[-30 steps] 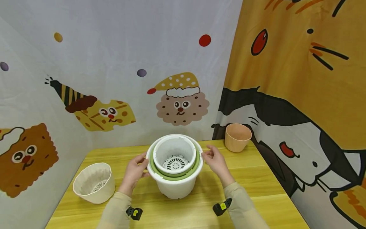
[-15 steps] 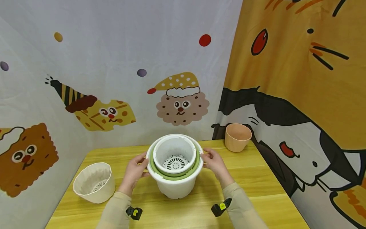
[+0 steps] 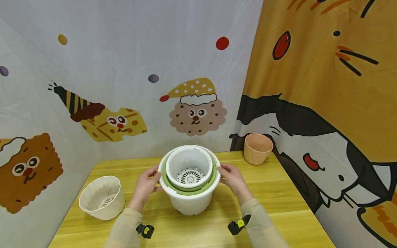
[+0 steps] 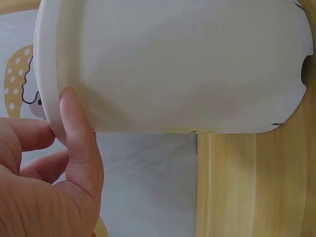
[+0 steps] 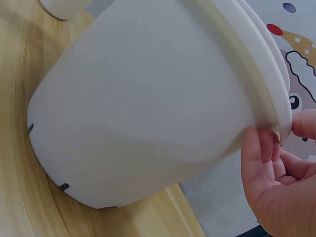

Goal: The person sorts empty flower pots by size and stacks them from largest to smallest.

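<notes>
A large white plant pot (image 3: 191,204) stands upright on the table in the middle of the head view. Nested in it are a green pot (image 3: 203,189) and a smaller white pot (image 3: 190,158) with a slotted bottom. At the left side of the large pot's rim, my left hand (image 3: 147,185) pinches the edge. My right hand (image 3: 233,178) pinches the opposite side of that rim. In the right wrist view the right fingers (image 5: 253,148) lie under the rim with the thumb on top. The left wrist view shows one left finger (image 4: 76,128) against the wall below the rim.
To the left stands a cream pot (image 3: 116,203) with a mesh bottom, close to my left forearm. A peach pot (image 3: 256,156) sits at the table's back right corner. Printed curtains (image 3: 192,27) hang right behind the wooden table (image 3: 273,213).
My right hand has lowered slightly and its fingers have closed in on the rim. The left hand and the nested pots have stayed in place.
</notes>
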`<state>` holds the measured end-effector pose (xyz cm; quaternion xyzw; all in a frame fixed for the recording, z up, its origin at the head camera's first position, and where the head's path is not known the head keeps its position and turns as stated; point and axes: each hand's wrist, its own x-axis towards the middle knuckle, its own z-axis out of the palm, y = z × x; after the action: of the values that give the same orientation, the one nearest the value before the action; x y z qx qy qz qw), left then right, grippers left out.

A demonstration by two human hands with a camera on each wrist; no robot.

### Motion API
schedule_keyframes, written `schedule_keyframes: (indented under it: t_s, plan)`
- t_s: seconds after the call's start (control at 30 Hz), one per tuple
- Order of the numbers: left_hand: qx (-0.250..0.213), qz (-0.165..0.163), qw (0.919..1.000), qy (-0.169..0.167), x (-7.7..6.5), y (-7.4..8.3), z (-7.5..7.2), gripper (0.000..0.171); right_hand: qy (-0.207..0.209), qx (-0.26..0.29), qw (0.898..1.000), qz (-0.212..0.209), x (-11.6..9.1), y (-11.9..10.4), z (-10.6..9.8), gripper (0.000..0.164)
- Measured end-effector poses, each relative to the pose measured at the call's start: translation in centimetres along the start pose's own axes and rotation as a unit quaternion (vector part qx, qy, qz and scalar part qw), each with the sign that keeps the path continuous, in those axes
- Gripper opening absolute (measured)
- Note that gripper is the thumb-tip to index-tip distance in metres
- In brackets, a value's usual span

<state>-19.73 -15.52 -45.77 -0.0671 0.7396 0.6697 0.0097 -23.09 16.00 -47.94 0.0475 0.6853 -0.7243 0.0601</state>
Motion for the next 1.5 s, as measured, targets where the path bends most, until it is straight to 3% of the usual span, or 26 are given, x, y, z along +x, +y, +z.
schedule_keyframes:
  t_s: [0.4,0.8,1.13,1.5]
  plan:
    - [-0.016,0.000,0.9999,0.001,-0.9,-0.5,-0.8,0.046,0.013,0.041,0.999,0.003,-0.3,0.3,0.4,0.039]
    - [0.040,0.008,0.9991,0.008,-2.8,-1.1,-2.8,0.048,0.013,0.052,0.999,0.000,-0.4,0.4,0.4,0.038]
    - [0.056,0.010,0.9983,0.015,-4.2,-2.2,-4.5,0.050,0.018,0.054,0.998,0.000,-0.3,0.3,0.4,0.038]
    - [0.069,-0.002,0.9972,0.031,-5.1,-3.2,-5.5,0.051,0.018,0.056,0.998,0.007,-0.3,0.2,0.5,0.034]
